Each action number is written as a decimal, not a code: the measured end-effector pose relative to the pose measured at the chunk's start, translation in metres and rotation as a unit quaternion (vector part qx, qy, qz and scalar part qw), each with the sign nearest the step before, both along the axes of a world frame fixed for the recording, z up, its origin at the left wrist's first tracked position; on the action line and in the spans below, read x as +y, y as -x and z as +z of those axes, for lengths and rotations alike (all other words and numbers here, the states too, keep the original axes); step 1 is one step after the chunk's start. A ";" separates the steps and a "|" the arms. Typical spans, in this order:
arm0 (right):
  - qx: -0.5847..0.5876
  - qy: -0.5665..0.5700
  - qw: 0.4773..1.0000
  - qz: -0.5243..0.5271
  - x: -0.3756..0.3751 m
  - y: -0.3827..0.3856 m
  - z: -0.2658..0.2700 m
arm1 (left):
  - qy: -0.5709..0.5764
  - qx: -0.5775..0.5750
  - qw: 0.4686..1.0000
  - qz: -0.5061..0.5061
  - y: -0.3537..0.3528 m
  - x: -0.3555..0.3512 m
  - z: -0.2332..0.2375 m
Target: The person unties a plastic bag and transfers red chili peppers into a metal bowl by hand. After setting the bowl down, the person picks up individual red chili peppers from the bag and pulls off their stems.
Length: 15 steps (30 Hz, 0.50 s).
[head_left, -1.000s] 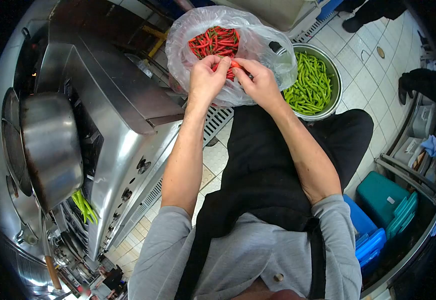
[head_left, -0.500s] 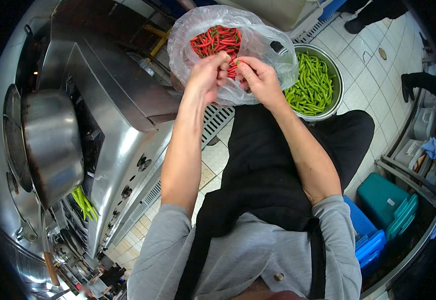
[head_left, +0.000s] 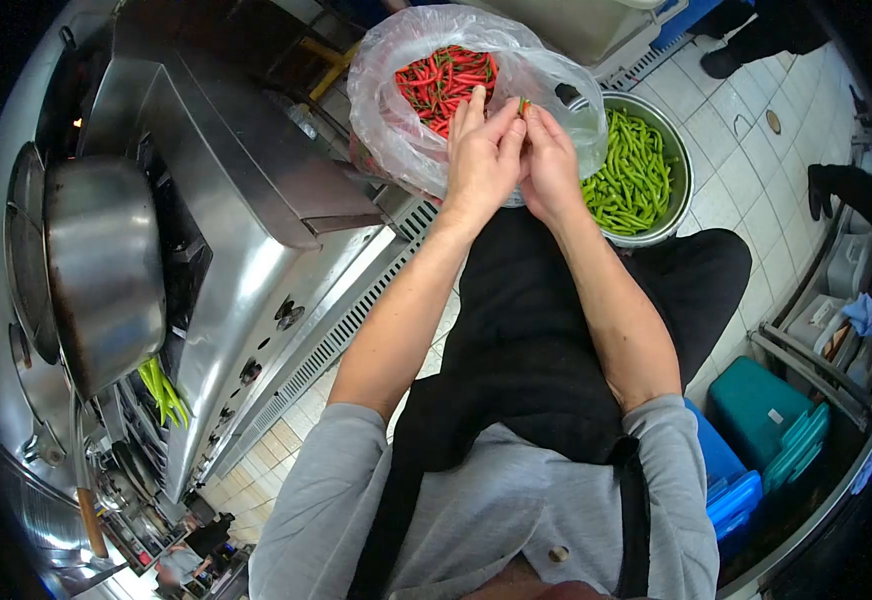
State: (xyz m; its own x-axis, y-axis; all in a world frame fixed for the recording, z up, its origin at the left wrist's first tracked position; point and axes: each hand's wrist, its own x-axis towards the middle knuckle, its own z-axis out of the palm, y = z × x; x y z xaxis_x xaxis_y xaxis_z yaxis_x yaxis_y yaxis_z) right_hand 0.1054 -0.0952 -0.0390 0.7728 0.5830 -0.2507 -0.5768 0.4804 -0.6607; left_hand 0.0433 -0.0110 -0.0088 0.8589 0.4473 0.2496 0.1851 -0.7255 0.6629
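Note:
My left hand [head_left: 481,160] and my right hand [head_left: 549,160] meet over the near right part of a clear plastic bag [head_left: 386,130]. Between their fingertips is a small chili pepper [head_left: 524,107]; only a green and orange-red end of it shows. Left thumb and index finger are pinched against it, while the other left fingers stretch forward. The right fingers are closed around it from the other side. Many red chili peppers [head_left: 446,85] with green stems lie inside the open bag. Beside the right hand stands a metal bowl [head_left: 686,180] full of green chili peppers [head_left: 628,175].
A steel stove [head_left: 246,240] with a large pot [head_left: 106,270] runs along the left, some long green peppers [head_left: 162,392] on it. Blue [head_left: 721,460] and teal bins [head_left: 756,410] stand at lower right. Another person's leg [head_left: 766,40] shows at upper right.
Both hands have shifted right, from over the red chilies to the bag's right side. They have come together, and the small chili end now shows between the fingertips. The view has shifted slightly.

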 end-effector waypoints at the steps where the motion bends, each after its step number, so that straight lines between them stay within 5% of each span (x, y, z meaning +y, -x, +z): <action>1: 0.000 -0.015 1.000 -0.018 0.000 -0.002 -0.006 | 0.000 -0.001 1.000 0.001 -0.002 0.001 -0.006; 3: 0.031 -0.013 0.999 0.007 -0.010 -0.002 0.006 | 0.216 -0.082 0.970 0.072 -0.012 0.002 -0.005; 5: 0.064 -0.011 0.997 0.031 -0.016 -0.003 0.009 | 0.143 -0.087 0.982 0.084 -0.016 0.026 0.006; 8: 0.094 -0.040 0.995 0.019 -0.016 -0.007 0.009 | 0.013 0.080 0.995 0.058 -0.017 0.059 -0.018; 10: 0.118 -0.043 0.992 0.021 -0.017 -0.006 0.012 | -0.174 0.164 0.971 0.014 -0.016 0.061 -0.019; 15: 0.081 0.004 0.996 0.028 -0.015 -0.006 0.016 | -0.128 0.088 0.987 0.035 -0.012 0.064 -0.008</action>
State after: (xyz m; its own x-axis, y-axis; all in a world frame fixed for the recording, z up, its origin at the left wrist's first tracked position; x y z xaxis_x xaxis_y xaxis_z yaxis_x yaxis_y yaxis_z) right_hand 0.1111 -0.1104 -0.0227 0.6891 0.6210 -0.3735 -0.7010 0.4404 -0.5610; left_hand 0.0553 0.0530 -0.0169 0.8683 0.4486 0.2116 0.3366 -0.8463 0.4128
